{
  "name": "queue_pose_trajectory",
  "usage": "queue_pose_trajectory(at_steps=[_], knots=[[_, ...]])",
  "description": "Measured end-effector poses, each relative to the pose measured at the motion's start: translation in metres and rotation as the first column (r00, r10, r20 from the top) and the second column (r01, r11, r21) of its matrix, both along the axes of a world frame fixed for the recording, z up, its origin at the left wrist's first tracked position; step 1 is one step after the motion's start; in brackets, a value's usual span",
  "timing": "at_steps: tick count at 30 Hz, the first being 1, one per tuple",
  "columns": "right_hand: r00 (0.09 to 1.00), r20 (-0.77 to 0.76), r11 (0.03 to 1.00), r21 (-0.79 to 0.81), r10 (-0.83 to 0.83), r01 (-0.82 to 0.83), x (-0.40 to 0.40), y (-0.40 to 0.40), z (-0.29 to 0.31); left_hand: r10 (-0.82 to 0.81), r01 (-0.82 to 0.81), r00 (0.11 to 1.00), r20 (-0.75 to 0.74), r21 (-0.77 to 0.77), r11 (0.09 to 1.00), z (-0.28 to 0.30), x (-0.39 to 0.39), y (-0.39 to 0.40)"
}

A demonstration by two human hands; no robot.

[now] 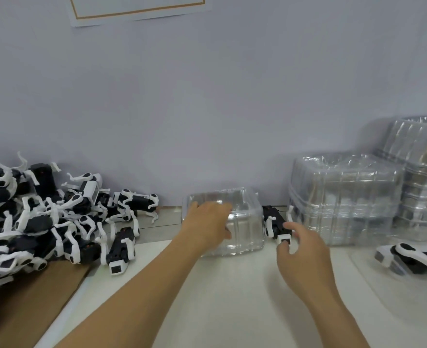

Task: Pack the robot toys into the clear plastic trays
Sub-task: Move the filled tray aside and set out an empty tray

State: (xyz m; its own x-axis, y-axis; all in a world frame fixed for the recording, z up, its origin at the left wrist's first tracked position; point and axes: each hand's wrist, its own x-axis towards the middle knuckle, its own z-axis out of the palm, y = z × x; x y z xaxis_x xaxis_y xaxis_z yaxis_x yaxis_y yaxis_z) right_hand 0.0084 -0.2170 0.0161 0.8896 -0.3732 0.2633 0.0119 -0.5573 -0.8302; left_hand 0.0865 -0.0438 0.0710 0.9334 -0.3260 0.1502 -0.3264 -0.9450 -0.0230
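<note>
Nearest you, both of your bare forearms reach out over the pale table (232,310). Your right hand (304,257) hovers with fingers loosely spread and released, its fingertips (286,226) just touching or just short of a black-and-white robot toy (276,226); you cannot tell which. That toy lies on the table in the gap between the single clear tray (245,229) and the stacks to the right. Your left hand (207,224) rests over the near left corner of that tray, fingers curled onto its rim and thumb against its near wall, grasping it. The tray sits upside down or on its side; the blur hides which.

To the near right another robot toy (413,259) lies on a clear sheet or lid. To the left, a large heap of robot toys (44,222) spreads over a brown cardboard sheet (39,297) and onto the table, legs tangled.

Farther right, stacks of clear plastic trays (345,197) stand against the pale wall (207,96). High on that wall hangs a white paper with an orange border (137,8).
</note>
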Motion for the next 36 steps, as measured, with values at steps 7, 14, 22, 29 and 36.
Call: queue_pose_trajectory(at_steps=[7, 14, 22, 29, 36], knots=[[0.991, -0.102, 0.986, 0.152, 0.083, -0.067, 0.003, 0.008, -0.002, 0.068, -0.044, 0.996, 0.065, -0.319, 0.947, -0.005, -0.016, 0.01], [0.914, -0.255, 0.888, 0.419, 0.316, -0.19, 0.003, 0.008, 0.002, 0.17, -0.076, 0.982, 0.082, -0.651, 0.755, -0.006, -0.055, 0.026], [0.861, 0.142, 0.642, 0.609, 0.489, -0.465, -0.01, 0.04, 0.022, 0.253, -0.078, 0.967, -0.019, -0.972, 0.224, -0.01, -0.098, 0.034], [0.859, 0.273, 0.707, 0.487, 0.434, -0.512, -0.015, 0.066, 0.028, 0.187, -0.068, 0.982, -0.032, -0.98, 0.187, -0.013, -0.101, 0.045], [0.874, 0.285, 0.742, 0.464, 0.393, -0.484, -0.014, 0.068, 0.028, 0.058, -0.004, 0.998, 0.013, -0.958, 0.288, -0.015, -0.104, 0.038]])
